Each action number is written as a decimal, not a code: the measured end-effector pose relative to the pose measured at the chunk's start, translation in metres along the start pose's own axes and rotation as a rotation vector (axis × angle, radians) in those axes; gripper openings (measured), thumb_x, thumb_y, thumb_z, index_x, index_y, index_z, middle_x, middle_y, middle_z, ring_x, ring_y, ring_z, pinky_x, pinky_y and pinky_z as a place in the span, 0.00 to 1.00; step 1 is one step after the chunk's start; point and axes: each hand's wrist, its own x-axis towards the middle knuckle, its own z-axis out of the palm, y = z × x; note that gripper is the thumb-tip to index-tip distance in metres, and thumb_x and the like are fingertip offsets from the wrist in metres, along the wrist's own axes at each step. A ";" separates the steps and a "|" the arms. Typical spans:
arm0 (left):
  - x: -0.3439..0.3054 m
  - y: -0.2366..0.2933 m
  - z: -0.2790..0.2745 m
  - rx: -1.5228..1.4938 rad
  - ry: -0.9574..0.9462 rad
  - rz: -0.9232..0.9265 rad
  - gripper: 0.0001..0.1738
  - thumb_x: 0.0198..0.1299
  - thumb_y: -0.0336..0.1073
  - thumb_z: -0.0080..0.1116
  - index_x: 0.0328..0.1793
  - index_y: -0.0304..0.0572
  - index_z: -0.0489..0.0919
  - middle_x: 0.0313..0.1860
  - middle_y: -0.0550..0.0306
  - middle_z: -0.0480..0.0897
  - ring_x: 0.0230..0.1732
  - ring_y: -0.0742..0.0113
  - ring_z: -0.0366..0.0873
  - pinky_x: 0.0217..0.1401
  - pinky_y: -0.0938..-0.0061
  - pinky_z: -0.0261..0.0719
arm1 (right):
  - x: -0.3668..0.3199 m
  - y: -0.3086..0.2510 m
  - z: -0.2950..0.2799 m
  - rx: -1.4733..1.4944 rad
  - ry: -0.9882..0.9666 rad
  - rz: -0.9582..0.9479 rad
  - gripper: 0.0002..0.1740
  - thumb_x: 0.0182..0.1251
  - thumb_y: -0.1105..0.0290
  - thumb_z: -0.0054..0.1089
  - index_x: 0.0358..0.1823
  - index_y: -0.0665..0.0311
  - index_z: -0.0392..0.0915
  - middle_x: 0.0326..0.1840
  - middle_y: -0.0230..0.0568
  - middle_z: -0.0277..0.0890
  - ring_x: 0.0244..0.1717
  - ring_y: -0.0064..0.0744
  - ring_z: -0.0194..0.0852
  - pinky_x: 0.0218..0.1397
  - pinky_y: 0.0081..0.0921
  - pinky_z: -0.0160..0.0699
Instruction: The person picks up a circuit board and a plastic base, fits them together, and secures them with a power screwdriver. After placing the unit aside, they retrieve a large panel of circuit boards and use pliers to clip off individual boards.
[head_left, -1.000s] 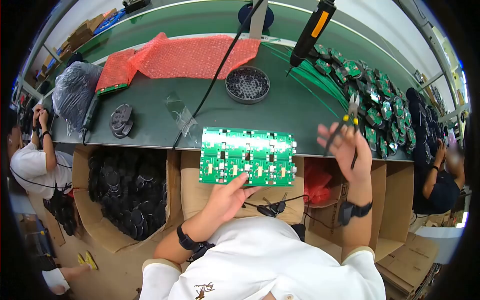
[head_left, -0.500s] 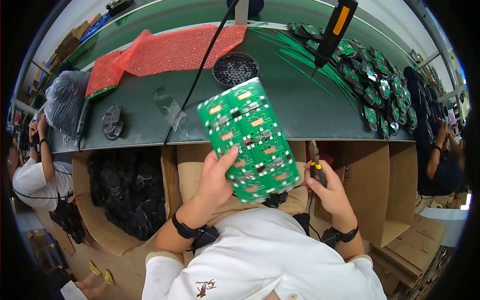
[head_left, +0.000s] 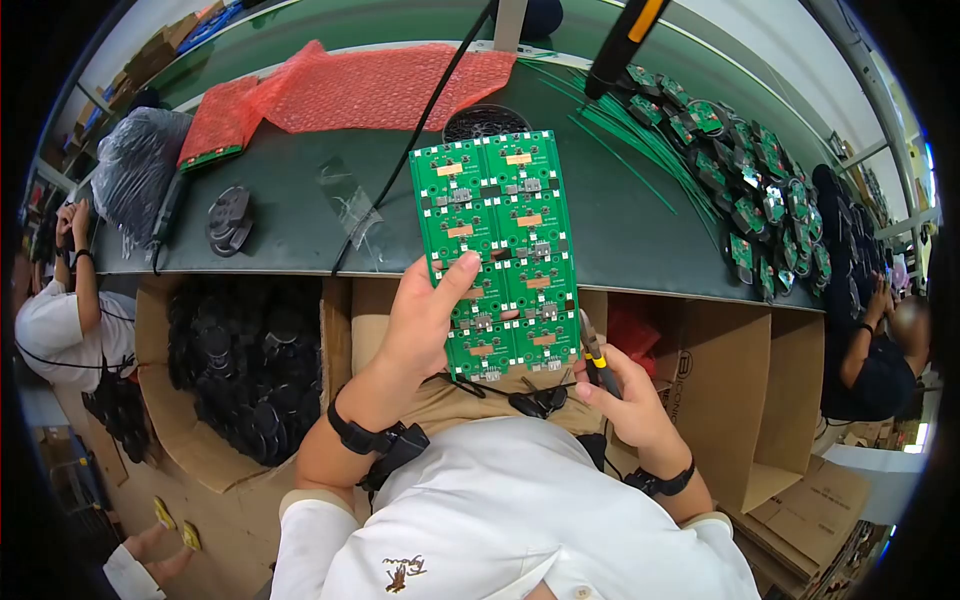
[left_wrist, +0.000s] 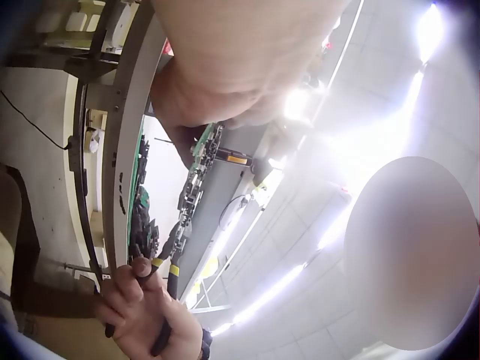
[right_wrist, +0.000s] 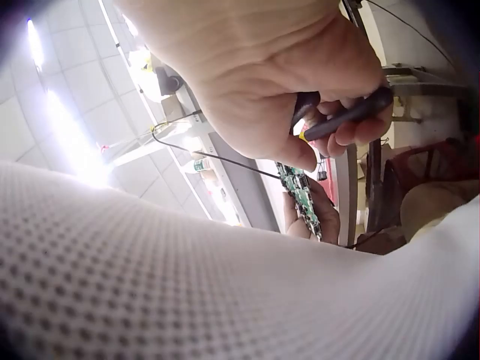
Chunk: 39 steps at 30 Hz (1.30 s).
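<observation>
- Left hand (head_left: 422,325) pinches the green panel (head_left: 500,220) by its lower left, above the counter (head_left: 620,240) edge.
- Right hand (head_left: 628,400) grips cutters (head_left: 592,350) at the panel's lower right corner.
- Risk: the 1-handed hold may twist, so the blades nick a component.

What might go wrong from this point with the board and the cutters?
1. The left hand holds the circuit board panel by its lower left part alone; it may slip or flex.
2. The cutters in the right hand sit close to the panel's lower corner and could nick components.
</observation>
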 end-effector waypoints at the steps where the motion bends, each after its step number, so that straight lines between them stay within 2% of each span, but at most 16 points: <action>1: 0.000 0.000 0.000 0.004 -0.004 -0.001 0.16 0.78 0.35 0.54 0.66 0.37 0.75 0.58 0.47 0.85 0.54 0.55 0.88 0.51 0.57 0.93 | 0.001 0.002 0.001 -0.021 -0.008 -0.017 0.14 0.74 0.71 0.66 0.56 0.67 0.76 0.46 0.27 0.73 0.47 0.16 0.69 0.54 0.20 0.71; 9: 0.002 -0.002 -0.004 0.024 -0.018 0.007 0.17 0.78 0.34 0.55 0.68 0.38 0.74 0.60 0.47 0.84 0.56 0.56 0.87 0.54 0.56 0.92 | 0.001 -0.003 0.003 0.042 -0.003 0.008 0.12 0.75 0.72 0.64 0.55 0.67 0.76 0.45 0.26 0.74 0.45 0.15 0.69 0.51 0.19 0.71; 12: -0.002 0.000 0.006 0.059 -0.036 0.073 0.22 0.75 0.32 0.59 0.72 0.38 0.69 0.62 0.48 0.82 0.59 0.58 0.85 0.56 0.58 0.91 | 0.002 0.000 0.005 0.017 0.026 -0.006 0.12 0.75 0.72 0.64 0.54 0.67 0.76 0.43 0.26 0.74 0.44 0.14 0.68 0.50 0.18 0.70; 14: -0.007 0.000 0.009 0.211 -0.046 0.129 0.28 0.72 0.28 0.62 0.74 0.37 0.65 0.64 0.51 0.81 0.60 0.64 0.84 0.61 0.63 0.87 | 0.003 0.002 0.005 -0.008 0.049 -0.014 0.12 0.75 0.71 0.65 0.53 0.67 0.77 0.43 0.25 0.74 0.43 0.14 0.68 0.49 0.18 0.69; 16: -0.006 -0.002 0.008 0.217 -0.030 0.136 0.29 0.72 0.27 0.62 0.75 0.37 0.64 0.64 0.50 0.81 0.61 0.63 0.83 0.62 0.63 0.86 | 0.004 0.004 0.007 -0.025 0.014 -0.036 0.11 0.76 0.71 0.64 0.53 0.68 0.75 0.38 0.26 0.72 0.39 0.15 0.65 0.42 0.20 0.67; 17: -0.006 -0.004 0.007 0.225 -0.013 0.145 0.30 0.71 0.27 0.62 0.75 0.38 0.64 0.64 0.50 0.81 0.61 0.63 0.83 0.63 0.63 0.86 | 0.004 0.008 0.005 -0.026 0.014 -0.034 0.11 0.76 0.71 0.64 0.53 0.68 0.75 0.38 0.26 0.72 0.39 0.15 0.65 0.42 0.20 0.67; 19: -0.004 -0.004 0.002 0.184 -0.031 0.114 0.30 0.71 0.26 0.62 0.75 0.38 0.64 0.64 0.50 0.81 0.62 0.62 0.82 0.63 0.63 0.86 | 0.004 0.017 0.003 0.519 -0.242 0.108 0.11 0.77 0.70 0.62 0.53 0.67 0.74 0.34 0.27 0.68 0.33 0.17 0.60 0.36 0.24 0.63; 20: -0.003 -0.006 0.000 0.145 -0.050 0.084 0.30 0.71 0.26 0.62 0.75 0.38 0.64 0.64 0.50 0.80 0.63 0.62 0.82 0.64 0.63 0.85 | 0.004 0.017 0.004 0.517 -0.242 0.110 0.11 0.77 0.70 0.62 0.53 0.67 0.74 0.34 0.27 0.68 0.33 0.17 0.60 0.36 0.24 0.63; 22: -0.003 -0.014 -0.005 0.081 -0.039 0.053 0.30 0.71 0.25 0.62 0.75 0.38 0.63 0.65 0.50 0.80 0.63 0.63 0.82 0.64 0.63 0.85 | 0.006 0.014 0.011 0.774 -0.378 0.126 0.11 0.78 0.68 0.61 0.53 0.67 0.72 0.32 0.27 0.65 0.29 0.18 0.55 0.31 0.25 0.56; 26: -0.005 -0.012 -0.006 0.042 -0.011 0.031 0.31 0.71 0.24 0.61 0.76 0.39 0.63 0.66 0.50 0.79 0.63 0.63 0.81 0.65 0.63 0.86 | 0.009 0.016 0.012 0.766 -0.371 0.124 0.12 0.78 0.66 0.61 0.53 0.66 0.74 0.34 0.29 0.68 0.31 0.19 0.61 0.33 0.23 0.62; 28: -0.007 -0.008 -0.005 0.092 0.000 0.068 0.31 0.71 0.24 0.61 0.76 0.39 0.62 0.66 0.50 0.79 0.63 0.63 0.82 0.64 0.63 0.86 | 0.011 0.014 0.009 0.356 -0.210 0.085 0.13 0.78 0.66 0.63 0.54 0.67 0.75 0.37 0.30 0.72 0.35 0.18 0.67 0.36 0.20 0.68; 29: -0.009 -0.007 -0.004 0.143 0.012 0.101 0.31 0.71 0.23 0.60 0.76 0.40 0.62 0.66 0.50 0.79 0.63 0.63 0.82 0.64 0.63 0.86 | 0.012 0.015 0.008 0.355 -0.209 0.088 0.13 0.78 0.66 0.63 0.54 0.67 0.75 0.37 0.30 0.72 0.35 0.18 0.67 0.36 0.20 0.68; 31: -0.011 -0.006 -0.003 0.182 0.007 0.075 0.32 0.70 0.22 0.60 0.77 0.40 0.62 0.66 0.50 0.79 0.63 0.63 0.82 0.64 0.64 0.87 | 0.016 0.016 0.009 0.192 -0.073 0.036 0.13 0.77 0.67 0.64 0.55 0.67 0.76 0.38 0.29 0.75 0.37 0.18 0.71 0.39 0.20 0.72; 34: -0.013 -0.009 -0.002 0.197 -0.009 0.087 0.32 0.70 0.21 0.59 0.77 0.40 0.61 0.65 0.50 0.79 0.63 0.63 0.82 0.63 0.64 0.87 | 0.019 0.011 0.011 0.180 -0.027 -0.004 0.13 0.77 0.68 0.63 0.55 0.67 0.76 0.38 0.27 0.74 0.36 0.16 0.69 0.38 0.19 0.70; 36: -0.014 -0.010 -0.002 0.237 -0.007 0.124 0.35 0.68 0.23 0.63 0.78 0.40 0.61 0.65 0.51 0.79 0.61 0.63 0.83 0.57 0.64 0.90 | 0.021 0.011 0.010 0.181 -0.037 -0.001 0.13 0.77 0.68 0.63 0.55 0.66 0.76 0.38 0.27 0.74 0.35 0.16 0.69 0.38 0.19 0.70; 39: -0.017 -0.005 0.000 0.255 -0.024 0.103 0.30 0.72 0.23 0.57 0.77 0.39 0.61 0.64 0.51 0.79 0.63 0.65 0.81 0.62 0.65 0.87 | 0.021 0.014 0.009 0.189 -0.051 0.017 0.12 0.77 0.69 0.62 0.56 0.66 0.76 0.38 0.27 0.73 0.33 0.16 0.66 0.36 0.19 0.67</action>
